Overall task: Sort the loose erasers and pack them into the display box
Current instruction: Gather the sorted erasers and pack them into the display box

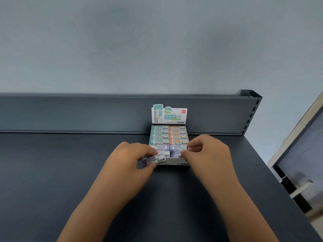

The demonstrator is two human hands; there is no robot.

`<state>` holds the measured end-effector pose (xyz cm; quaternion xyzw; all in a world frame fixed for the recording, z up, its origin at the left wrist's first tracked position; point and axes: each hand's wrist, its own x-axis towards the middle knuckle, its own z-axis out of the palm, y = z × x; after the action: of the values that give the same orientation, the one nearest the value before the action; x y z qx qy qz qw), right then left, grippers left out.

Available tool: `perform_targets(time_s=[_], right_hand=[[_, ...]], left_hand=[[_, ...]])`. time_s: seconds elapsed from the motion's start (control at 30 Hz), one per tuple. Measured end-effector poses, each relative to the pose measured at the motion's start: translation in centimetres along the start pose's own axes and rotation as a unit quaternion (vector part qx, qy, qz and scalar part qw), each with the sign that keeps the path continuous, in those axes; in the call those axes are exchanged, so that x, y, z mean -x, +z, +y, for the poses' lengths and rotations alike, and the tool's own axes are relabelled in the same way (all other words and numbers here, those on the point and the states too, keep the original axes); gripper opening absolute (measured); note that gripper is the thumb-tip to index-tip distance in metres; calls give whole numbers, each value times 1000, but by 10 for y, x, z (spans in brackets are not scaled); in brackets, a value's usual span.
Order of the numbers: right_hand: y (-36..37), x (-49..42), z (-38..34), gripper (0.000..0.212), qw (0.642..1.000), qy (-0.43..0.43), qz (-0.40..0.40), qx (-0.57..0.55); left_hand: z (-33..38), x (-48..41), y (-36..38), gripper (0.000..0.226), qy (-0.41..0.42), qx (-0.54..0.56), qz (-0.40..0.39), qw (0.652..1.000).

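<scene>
Glossy cardboard display box [174, 161] at matte dark shelf [70, 172] back edge, packed erasers [161, 135] blocky. Left hand [129, 159] pinches purple-sleeved eraser [154, 158] by box's front-left corner; right hand [209, 154] pinches tilted purple eraser [177, 152] in front row.

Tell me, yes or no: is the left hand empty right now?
No, the left hand grips a purple eraser at the near left corner of the display box.

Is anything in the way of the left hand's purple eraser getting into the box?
Nothing visible blocks it. The left hand holds the purple eraser at the front left corner of the display box, beside the open front row. The right hand pinches a second eraser on that row's right side.
</scene>
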<state>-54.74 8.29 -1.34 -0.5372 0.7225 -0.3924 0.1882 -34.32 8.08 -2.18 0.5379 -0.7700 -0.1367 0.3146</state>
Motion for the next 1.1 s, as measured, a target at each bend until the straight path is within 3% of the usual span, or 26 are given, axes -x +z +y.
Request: perform_targets(time_s=[0.13,0.43,0.53,0.63,0.73,0.8,1.1], right_hand=[[0,1,2,8,995,-48,18,89],[-2,8,-3,36,950,-99,23,295],[-2,8,-5,39,944,-115,-10,310],[-3,4,2,33,953,-147,-19,265],[-11,4,-3,16,993,-111,-40,20],[-13,3,-8,15,991,-59,-63,-103],[-14,-13,3,9,999,9,15,-41]], left_hand=[[0,-2,0,24,2,-5,-4,1000],[6,-10,3,25,15,-10,-11,1000],[6,-13,5,26,16,-14,-19,1000],[8,-17,9,26,25,-20,-17,999],[12,-24,13,24,53,-16,-8,998],[17,-30,18,22,68,-22,-17,997],[41,-50,37,22,93,-3,-35,995]])
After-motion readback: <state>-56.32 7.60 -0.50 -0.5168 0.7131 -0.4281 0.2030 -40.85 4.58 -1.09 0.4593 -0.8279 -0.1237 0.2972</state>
